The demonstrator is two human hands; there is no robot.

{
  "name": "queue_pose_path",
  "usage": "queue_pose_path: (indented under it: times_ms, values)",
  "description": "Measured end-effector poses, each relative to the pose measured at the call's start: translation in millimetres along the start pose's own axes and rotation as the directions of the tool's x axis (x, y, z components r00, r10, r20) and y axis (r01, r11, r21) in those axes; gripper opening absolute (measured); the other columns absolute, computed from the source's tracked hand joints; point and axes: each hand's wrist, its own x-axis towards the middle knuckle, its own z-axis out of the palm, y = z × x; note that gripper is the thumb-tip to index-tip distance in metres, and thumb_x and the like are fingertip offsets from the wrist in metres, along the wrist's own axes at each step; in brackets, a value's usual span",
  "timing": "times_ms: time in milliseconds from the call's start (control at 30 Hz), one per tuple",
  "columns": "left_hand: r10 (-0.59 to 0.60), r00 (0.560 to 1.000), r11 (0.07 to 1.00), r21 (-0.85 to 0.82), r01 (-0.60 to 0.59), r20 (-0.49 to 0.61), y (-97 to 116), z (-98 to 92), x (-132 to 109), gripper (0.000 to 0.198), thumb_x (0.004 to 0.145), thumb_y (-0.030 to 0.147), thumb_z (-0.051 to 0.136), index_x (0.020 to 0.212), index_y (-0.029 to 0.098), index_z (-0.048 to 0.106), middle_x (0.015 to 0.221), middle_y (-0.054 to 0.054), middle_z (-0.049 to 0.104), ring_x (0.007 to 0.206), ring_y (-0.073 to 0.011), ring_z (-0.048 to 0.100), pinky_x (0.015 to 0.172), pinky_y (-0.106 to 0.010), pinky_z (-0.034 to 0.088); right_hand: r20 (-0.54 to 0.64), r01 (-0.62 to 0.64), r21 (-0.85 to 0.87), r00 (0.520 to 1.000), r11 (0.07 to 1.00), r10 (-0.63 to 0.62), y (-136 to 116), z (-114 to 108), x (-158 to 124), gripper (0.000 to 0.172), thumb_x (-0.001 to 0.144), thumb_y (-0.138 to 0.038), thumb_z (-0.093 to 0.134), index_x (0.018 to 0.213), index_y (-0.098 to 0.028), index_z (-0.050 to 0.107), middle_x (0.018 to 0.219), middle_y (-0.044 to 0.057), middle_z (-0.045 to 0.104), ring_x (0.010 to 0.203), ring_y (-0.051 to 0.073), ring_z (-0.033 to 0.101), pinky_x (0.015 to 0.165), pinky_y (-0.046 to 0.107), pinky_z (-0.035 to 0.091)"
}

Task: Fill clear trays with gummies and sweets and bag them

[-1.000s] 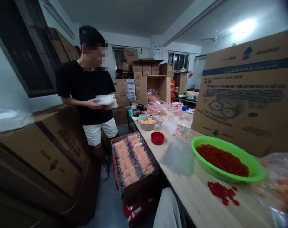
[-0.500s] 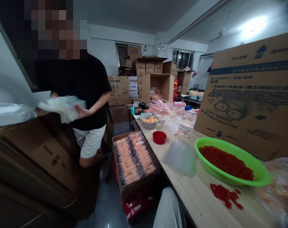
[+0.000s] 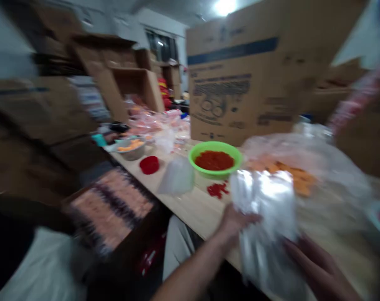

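Note:
My left hand (image 3: pixel 235 223) grips a shiny stack of clear plastic bags (image 3: pixel 265 213) by its left side, thumb lying across the front. At the stack's lower right edge, my right hand (image 3: pixel 318 263) holds it too, fingers blurred by motion. The stack is upright in front of me, over the table's near edge. Just beyond it on the table stands a green bowl (image 3: pixel 215 171) of red-orange slices. Several loose red pieces (image 3: pixel 217 190) lie before the bowl. To the right, a large clear bag (image 3: pixel 334 163) surrounds orange food pieces (image 3: pixel 298 177).
Along the wooden table (image 3: pixel 190 209) sit flat clear sheets (image 3: pixel 177 175), a red dish (image 3: pixel 149 165) and a grey basket (image 3: pixel 132 148). A large carton (image 3: pixel 234 92) blocks the view behind. Left of the table, an open box (image 3: pixel 111 205) holds packed trays. A person's pale shorts (image 3: pixel 48 263) show lower left.
My view has swung right and down. Both my hands have come into view with the clear bags. The other person has moved close at the lower left, only partly visible.

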Motion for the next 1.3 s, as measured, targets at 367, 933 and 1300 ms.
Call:
queue_pose_path:
  times_ms: [367, 933, 1300]
  values:
    - [-0.08, 0.997, 0.996, 0.043, 0.081, -0.014, 30, -1.6, 17, 0.056, 0.048, 0.025, 0.093, 0.097, 0.008, 0.073, 0.084, -0.01, 0.075, 0.071, -0.0222, 0.069, 0.069, -0.033, 0.058, 0.057, -0.222, 0.434, 0.974, 0.873, 0.219, 8, -10, 25, 0.044, 0.059, -0.043, 0.086, 0.087, -0.014, 0.071, 0.072, 0.002, 0.067, 0.062, 0.013, 0.056, 0.061, 0.024, 0.044]
    - [0.108, 0.983, 0.979, 0.189, -0.079, -0.146, 15, -49.8, -45, 0.039, 0.056, 0.017, 0.073, 0.093, 0.014, 0.062, 0.074, 0.001, 0.064, 0.062, -0.0127, 0.056, 0.056, -0.02, 0.042, 0.076, -0.164, 0.123, 0.985, 0.979, 0.155, 48, 19, 9, 0.052, 0.075, -0.053, 0.07, 0.113, -0.018, 0.062, 0.088, 0.006, 0.07, 0.082, 0.023, 0.065, 0.073, 0.032, 0.052]
    - [0.425, 0.788, 0.876, 0.423, -0.233, -0.445, 171, -198.2, -4, 0.035, 0.058, 0.013, 0.072, 0.09, 0.014, 0.06, 0.075, -0.001, 0.063, 0.061, -0.0136, 0.057, 0.057, -0.024, 0.048, 0.096, 0.284, -0.531, 0.956, 0.799, -0.276, 145, 37, 15, 0.041, 0.085, -0.041, 0.043, 0.117, -0.018, 0.057, 0.1, 0.01, 0.07, 0.091, 0.023, 0.07, 0.081, 0.038, 0.056]
